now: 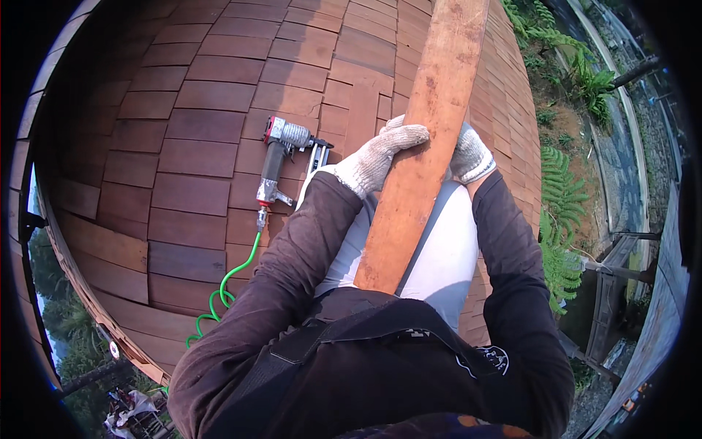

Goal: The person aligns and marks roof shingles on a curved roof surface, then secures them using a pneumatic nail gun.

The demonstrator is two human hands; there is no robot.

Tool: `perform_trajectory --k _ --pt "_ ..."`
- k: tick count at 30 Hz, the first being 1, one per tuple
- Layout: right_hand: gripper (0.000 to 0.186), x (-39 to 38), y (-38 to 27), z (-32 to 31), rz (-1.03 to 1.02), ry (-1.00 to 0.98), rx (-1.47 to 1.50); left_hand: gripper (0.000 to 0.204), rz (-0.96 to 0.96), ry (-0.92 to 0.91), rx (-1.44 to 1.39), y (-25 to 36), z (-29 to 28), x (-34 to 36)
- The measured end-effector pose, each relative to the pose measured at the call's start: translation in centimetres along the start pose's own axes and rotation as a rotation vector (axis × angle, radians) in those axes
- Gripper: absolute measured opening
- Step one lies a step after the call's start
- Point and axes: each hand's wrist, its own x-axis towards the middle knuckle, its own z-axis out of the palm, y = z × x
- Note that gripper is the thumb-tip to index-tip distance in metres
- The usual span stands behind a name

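A long reddish-brown wooden board [430, 139] slants across my lap, from my waist up and to the right past the top of the view. My left hand [380, 155], in a whitish knit glove, grips its left edge, with a finger or thumb lying over the upper face. At the opposite edge my right hand [472, 155], gloved alike, holds the board from the side; its fingers are mostly hidden behind the wood. Left of my left hand, a pneumatic nail gun [273, 164] with a grey grip and red trim lies on the shingles, apart from both hands.
Overlapping wooden shingles [197, 157] cover the sloping, curved-looking roof around me. A green coiled air hose [238, 276] runs from the nail gun toward the lower left. Beyond the roof's right edge lie ferns [561, 186] and a channel-like strip of ground well below.
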Motion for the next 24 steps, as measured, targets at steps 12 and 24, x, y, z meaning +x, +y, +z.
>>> perform_trajectory --k 12,24 --pt "0.021 3.7 -5.9 -6.2 -0.694 0.411 0.106 0.023 0.004 0.173 0.044 -0.7 -3.7 2.2" --pt "0.072 3.3 9.7 -22.9 0.315 0.904 -1.459 0.030 -0.118 0.376 0.070 -1.3 -4.1 5.2"
